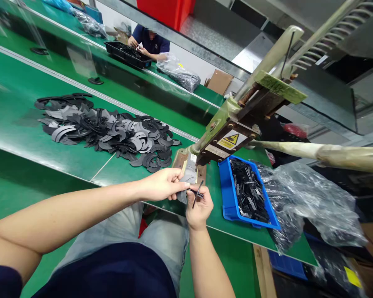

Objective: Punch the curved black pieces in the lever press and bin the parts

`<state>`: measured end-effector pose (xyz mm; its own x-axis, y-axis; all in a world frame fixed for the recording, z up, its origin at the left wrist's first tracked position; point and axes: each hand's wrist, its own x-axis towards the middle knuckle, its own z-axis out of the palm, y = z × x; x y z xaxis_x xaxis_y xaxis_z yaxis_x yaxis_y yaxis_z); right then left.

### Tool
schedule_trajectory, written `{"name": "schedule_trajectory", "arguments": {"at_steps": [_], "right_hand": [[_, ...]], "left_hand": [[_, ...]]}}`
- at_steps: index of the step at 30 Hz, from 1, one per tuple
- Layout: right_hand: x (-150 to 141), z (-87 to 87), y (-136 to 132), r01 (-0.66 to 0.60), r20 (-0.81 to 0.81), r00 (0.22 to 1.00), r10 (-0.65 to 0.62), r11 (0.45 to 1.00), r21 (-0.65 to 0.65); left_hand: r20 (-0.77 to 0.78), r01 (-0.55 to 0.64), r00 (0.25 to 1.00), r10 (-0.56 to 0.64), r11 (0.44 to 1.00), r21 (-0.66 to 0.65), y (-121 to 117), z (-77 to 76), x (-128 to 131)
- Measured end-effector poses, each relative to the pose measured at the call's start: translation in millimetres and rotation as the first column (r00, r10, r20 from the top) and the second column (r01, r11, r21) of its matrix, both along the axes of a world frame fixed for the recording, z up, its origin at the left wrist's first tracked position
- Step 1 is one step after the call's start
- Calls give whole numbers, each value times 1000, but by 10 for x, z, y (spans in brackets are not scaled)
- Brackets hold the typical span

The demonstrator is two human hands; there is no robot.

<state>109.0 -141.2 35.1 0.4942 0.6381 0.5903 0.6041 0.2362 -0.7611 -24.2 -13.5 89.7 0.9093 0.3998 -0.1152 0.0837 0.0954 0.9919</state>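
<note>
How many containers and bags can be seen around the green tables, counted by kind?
Blue bin: 1
Black tray: 1
Plastic bags of parts: 3
Cardboard box: 1
Total: 6

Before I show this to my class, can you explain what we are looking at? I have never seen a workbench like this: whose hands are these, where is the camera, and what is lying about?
The camera sits on the worker's head and looks down, so the two bare arms are the worker's own. The left hand pinches a grey curved piece at the base of a green hand-lever press, which carries a yellow warning label. The right hand holds a thin black strip against that piece. On the green bench lies a heap of dark crescent-shaped pieces. Right of the press a blue tray holds small black parts, beside a clear plastic bag. Farther back, another person works at a black tray.
</note>
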Motion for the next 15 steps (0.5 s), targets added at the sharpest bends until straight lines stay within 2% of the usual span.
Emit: {"name": "schedule_trajectory", "arguments": {"at_steps": [5,9,15], "right_hand": [[106,8,10,-59,139,988,65,997,-47],[242,82,11,-120,288,948,138,990,-79],[379,77,-6,-90,534,833,143,988,-124]], "left_hand": [[50,1,999,7,987,-163,-20,42,12],[34,-28,999,35,980,-198,7,27,41],[34,-14,999,27,943,-332,168,-53,66]]}}
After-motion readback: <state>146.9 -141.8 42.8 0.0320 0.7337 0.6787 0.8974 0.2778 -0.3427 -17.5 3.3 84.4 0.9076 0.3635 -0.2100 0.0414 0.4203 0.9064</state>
